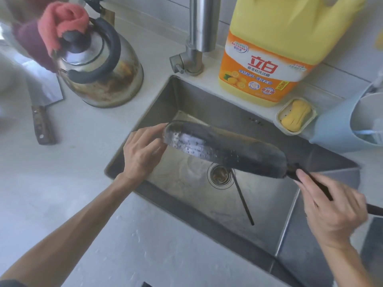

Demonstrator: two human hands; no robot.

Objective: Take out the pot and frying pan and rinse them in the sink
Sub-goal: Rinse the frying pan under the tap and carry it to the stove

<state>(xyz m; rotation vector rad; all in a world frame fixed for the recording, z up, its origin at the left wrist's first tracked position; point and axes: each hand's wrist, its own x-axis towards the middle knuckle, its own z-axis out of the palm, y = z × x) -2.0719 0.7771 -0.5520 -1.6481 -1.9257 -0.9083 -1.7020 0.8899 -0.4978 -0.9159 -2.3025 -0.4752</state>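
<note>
Frying pan, dark and beaded with water, held tilted on edge above the sink, over the drain. The right hand grips the handle just behind the pan body; the left hand steadies the far rim with lightly curled fingers. The pan looks rigid and fairly heavy, and its wet surface is probably slippery, so handle plus opposite rim is the sound hold. A thin dark stick lies in the sink basin. On the pale bench left of the sink stand a kettle and a cleaver; behind the sink, the faucet, a detergent jug and a soap dish.
</note>
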